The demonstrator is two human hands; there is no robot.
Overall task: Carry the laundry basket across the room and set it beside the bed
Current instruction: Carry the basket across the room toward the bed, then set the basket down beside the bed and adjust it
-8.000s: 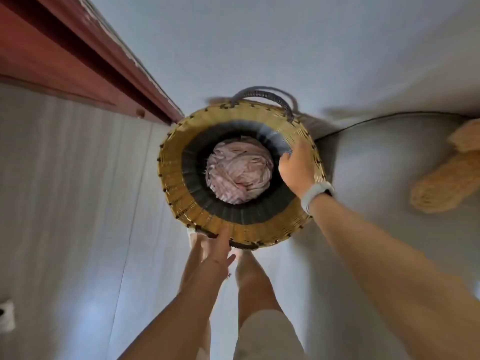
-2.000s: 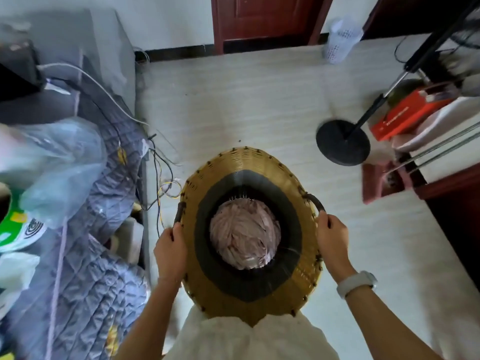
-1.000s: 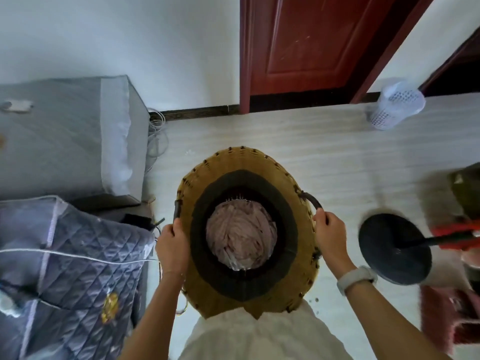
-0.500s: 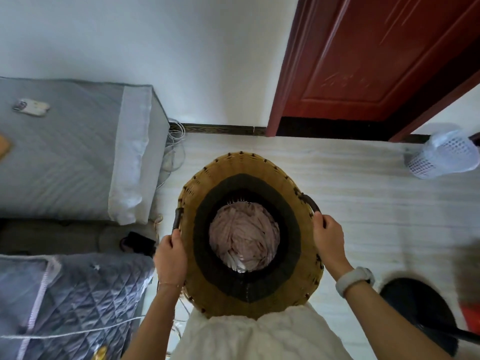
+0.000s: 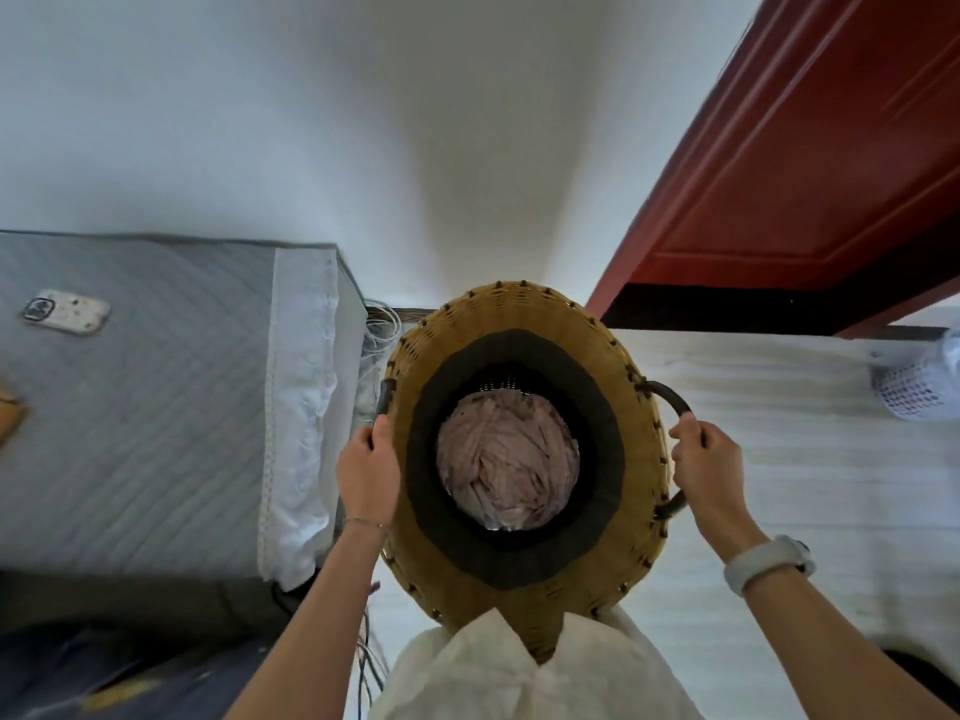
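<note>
A bed (image 5: 156, 407) with a grey quilted cover and a white lace-edged strip fills the left side; a phone (image 5: 66, 311) lies on it toward the far left. The pale striped floor (image 5: 805, 459) spreads right, with a white mesh bin (image 5: 919, 392) on it at the far right and tangled cables (image 5: 382, 324) beside the bed's far corner.

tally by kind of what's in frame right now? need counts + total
Woven laundry basket: 1
Bundle of pink laundry inside it: 1
Hands on the basket handles, left hand and right hand: 2
Bed: 1
Phone on the bed: 1
Red door: 1
White mesh bin: 1
Total: 8
</note>
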